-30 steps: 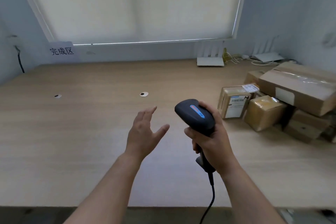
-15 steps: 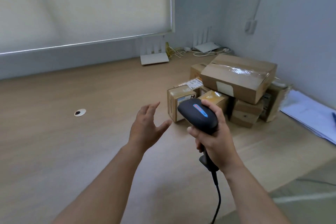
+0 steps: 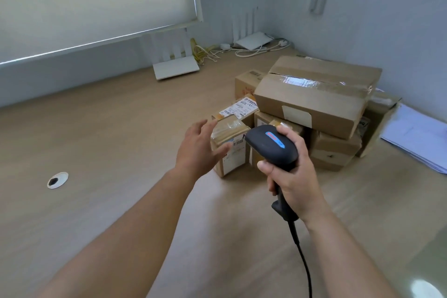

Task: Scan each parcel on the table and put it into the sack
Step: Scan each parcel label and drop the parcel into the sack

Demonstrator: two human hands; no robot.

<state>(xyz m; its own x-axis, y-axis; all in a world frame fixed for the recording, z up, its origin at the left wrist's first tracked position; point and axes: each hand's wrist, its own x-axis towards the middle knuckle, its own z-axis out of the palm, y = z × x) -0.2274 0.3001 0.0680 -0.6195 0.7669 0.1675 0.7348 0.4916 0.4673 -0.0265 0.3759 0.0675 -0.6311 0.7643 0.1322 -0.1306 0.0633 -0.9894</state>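
The small taped box (image 3: 229,147) at the front of the pile on the bench (image 3: 108,152) looks light and stiff, so the open left hand (image 3: 200,150) could grab its sides while the right hand (image 3: 290,172) holds the scanner (image 3: 271,145).

Table (image 3: 108,143): pale wood-grain laminate, smooth, faint sheen. Large parcel (image 3: 314,94): matt brown cardboard, glossy clear tape along top seam. Small parcel (image 3: 232,150): cardboard wrapped in shiny tape, white paper label. Scanner (image 3: 272,146): black matt plastic, glossy blue-red badge. Router (image 3: 176,69): white matt plastic. Papers (image 3: 416,135): white sheets, matt.
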